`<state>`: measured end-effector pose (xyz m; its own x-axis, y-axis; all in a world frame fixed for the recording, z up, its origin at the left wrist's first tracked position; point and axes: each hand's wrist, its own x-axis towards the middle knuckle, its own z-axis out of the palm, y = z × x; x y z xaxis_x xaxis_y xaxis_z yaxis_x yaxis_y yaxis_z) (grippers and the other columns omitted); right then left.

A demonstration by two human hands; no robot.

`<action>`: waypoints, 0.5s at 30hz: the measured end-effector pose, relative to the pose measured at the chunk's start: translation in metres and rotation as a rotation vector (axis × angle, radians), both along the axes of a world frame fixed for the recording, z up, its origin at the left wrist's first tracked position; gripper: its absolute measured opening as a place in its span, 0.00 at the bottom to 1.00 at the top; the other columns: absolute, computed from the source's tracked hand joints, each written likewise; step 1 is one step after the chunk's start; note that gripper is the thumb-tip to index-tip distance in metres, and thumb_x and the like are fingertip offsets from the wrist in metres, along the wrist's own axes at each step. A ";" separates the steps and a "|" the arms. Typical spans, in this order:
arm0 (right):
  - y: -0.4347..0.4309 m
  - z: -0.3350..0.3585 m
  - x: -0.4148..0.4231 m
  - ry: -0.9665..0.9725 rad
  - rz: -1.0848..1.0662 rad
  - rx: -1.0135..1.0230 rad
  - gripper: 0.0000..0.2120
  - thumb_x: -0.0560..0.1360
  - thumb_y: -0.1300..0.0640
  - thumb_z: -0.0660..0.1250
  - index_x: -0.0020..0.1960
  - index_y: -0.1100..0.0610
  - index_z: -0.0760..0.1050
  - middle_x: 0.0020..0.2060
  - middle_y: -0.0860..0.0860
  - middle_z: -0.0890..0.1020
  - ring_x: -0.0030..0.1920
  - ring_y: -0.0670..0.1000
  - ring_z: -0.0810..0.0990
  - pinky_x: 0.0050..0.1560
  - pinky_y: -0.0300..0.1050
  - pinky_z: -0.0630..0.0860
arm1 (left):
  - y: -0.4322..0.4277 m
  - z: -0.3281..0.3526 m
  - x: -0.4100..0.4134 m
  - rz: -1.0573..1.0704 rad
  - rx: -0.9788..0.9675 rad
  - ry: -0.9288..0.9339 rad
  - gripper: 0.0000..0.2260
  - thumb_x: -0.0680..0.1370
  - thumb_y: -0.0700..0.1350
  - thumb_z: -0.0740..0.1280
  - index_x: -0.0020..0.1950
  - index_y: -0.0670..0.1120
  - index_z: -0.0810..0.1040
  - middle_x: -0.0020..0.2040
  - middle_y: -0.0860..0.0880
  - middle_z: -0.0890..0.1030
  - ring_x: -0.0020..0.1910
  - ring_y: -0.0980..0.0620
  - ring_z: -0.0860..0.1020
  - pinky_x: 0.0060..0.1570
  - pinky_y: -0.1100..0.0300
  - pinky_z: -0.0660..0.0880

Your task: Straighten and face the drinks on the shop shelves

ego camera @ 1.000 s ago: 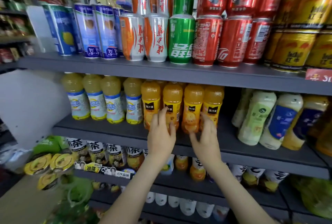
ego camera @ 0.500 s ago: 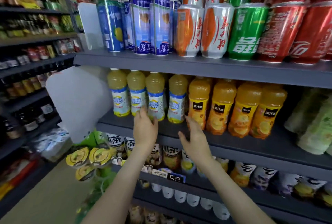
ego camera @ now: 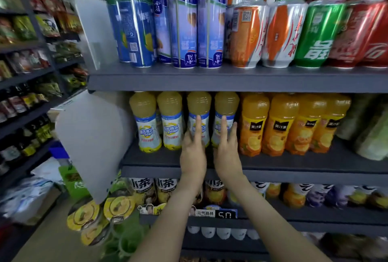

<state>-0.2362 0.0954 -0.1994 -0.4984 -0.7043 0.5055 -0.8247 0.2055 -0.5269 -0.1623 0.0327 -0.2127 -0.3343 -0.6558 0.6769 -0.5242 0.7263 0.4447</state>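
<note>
Head view: on the middle shelf (ego camera: 294,164), the left hand (ego camera: 193,153), fingers straight and released, is resting against the third pale-yellow bottle (ego camera: 199,104). At its 3 o'clock, the right hand (ego camera: 227,156), equally released, is seemingly touching the fourth bottle (ego camera: 226,104).

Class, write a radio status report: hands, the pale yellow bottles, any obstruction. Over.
Left hand open, fingers on third yellow bottle. Right hand open, fingers on fourth bottle. Both bottles upright. Orange bottles close beside the fourth.

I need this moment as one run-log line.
stage: facing | left hand: straight fingers touch third-from-left pale-yellow plastic juice bottle | right hand: straight fingers touch fourth pale-yellow bottle
</note>
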 end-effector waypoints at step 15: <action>0.024 0.001 0.008 -0.004 0.085 -0.092 0.36 0.76 0.65 0.62 0.77 0.53 0.47 0.75 0.58 0.56 0.75 0.58 0.56 0.63 0.50 0.70 | 0.013 -0.001 0.009 0.018 -0.119 -0.072 0.23 0.70 0.38 0.71 0.64 0.40 0.74 0.56 0.38 0.77 0.50 0.38 0.78 0.39 0.50 0.78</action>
